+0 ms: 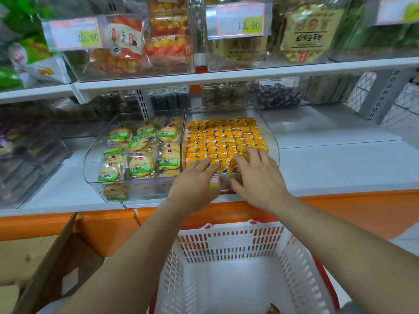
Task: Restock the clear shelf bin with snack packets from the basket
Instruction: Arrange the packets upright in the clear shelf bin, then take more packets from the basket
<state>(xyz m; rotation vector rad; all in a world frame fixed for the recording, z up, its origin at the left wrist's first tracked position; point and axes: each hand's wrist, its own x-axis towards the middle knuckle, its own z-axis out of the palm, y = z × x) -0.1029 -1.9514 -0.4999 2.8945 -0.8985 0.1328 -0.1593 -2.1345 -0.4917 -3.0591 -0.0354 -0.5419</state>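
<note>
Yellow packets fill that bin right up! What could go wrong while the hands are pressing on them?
The yellow packets sit packed up to the clear bin front wall. The left hand and right hand, pressing the front rows, might tip some over it. Spread fingers could also knock the neat rows crooked. One small thing low in the basket might be forgotten.

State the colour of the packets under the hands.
Yellow packets with red-white marks; head view.
</note>
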